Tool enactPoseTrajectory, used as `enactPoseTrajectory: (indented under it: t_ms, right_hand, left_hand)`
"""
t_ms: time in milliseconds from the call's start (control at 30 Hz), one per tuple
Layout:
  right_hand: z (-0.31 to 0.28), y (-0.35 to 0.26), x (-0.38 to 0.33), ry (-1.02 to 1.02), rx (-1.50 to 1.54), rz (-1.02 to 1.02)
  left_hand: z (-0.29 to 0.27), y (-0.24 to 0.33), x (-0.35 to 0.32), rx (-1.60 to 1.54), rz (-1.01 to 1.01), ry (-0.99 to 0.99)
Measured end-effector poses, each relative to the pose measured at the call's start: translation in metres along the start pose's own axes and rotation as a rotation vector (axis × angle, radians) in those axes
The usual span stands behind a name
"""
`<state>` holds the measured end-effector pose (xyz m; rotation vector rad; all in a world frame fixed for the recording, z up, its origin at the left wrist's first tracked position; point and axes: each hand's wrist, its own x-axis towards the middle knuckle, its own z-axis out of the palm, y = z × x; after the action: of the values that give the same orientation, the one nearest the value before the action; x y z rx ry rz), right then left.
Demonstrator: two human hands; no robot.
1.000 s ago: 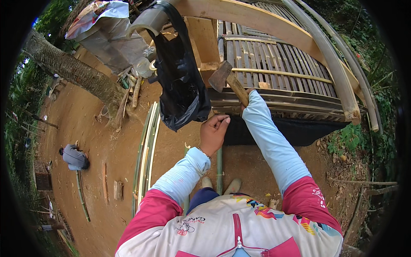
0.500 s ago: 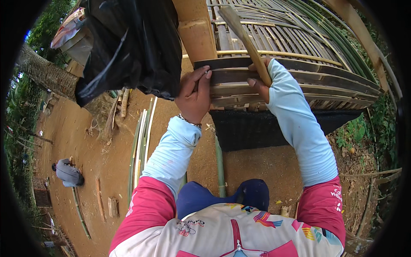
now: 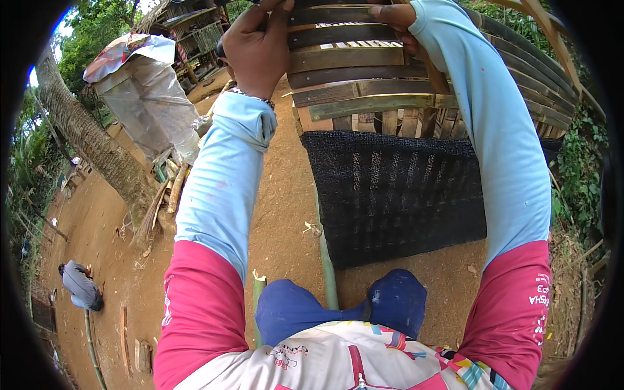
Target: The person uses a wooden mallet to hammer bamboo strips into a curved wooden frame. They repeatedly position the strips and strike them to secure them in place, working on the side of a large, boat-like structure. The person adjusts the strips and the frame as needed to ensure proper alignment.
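Note:
Both my arms reach up to a wall of horizontal bamboo slats (image 3: 364, 58) at the top of the head view. My left hand (image 3: 257, 45) is closed with its fingers pinched on the left end of an upper slat; a small dark thing beside the hand is unclear. My right hand (image 3: 393, 13) is cut off by the top edge. Its fingertips lie over the topmost dark slat, and whether it holds anything is hidden. Light blue sleeves cover both forearms.
Black mesh netting (image 3: 390, 195) hangs below the slats. A bamboo pole (image 3: 325, 260) lies on the dirt ground in front of my blue-trousered knees (image 3: 338, 305). To the left stand a tree trunk (image 3: 97, 149) and a plastic-wrapped stack (image 3: 149, 97). A person (image 3: 81, 286) crouches far left.
My view has dropped closer to the wall. Both hands rose to the top slats. The wooden-handled tool seen in my right hand earlier is out of sight, and the black bag has left the view.

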<state>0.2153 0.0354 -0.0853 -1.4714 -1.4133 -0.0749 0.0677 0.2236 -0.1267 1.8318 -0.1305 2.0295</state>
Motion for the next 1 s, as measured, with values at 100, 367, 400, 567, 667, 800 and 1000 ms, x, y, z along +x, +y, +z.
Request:
enactPoseTrajectory:
  t_ms: [100, 367, 400, 567, 667, 800, 1000]
  right_hand:
    - [-0.005, 0.003, 0.001, -0.012, 0.002, 0.016]
    - [-0.006, 0.005, 0.009, -0.035, 0.037, 0.033]
    - [-0.008, 0.005, 0.010, -0.038, 0.034, 0.037]
    - [-0.012, 0.002, 0.014, -0.058, 0.023, 0.067]
    - [-0.013, 0.004, 0.018, -0.073, 0.019, 0.092]
    - [-0.007, 0.018, 0.021, -0.070, 0.153, 0.016]
    - [-0.001, 0.015, 0.018, -0.059, 0.120, -0.017]
  left_hand:
    - [0.000, 0.007, 0.004, 0.120, 0.043, -0.011]
    - [-0.009, -0.008, 0.015, 0.282, 0.421, -0.022]
    - [-0.007, -0.009, 0.015, 0.266, 0.434, -0.014]
    - [-0.006, -0.001, 0.012, 0.249, 0.396, -0.017]
    - [-0.008, 0.002, 0.009, 0.286, 0.307, -0.042]
    - [-0.009, 0.000, 0.015, 0.312, 0.419, -0.075]
    - [-0.011, -0.006, 0.016, 0.281, 0.413, -0.085]
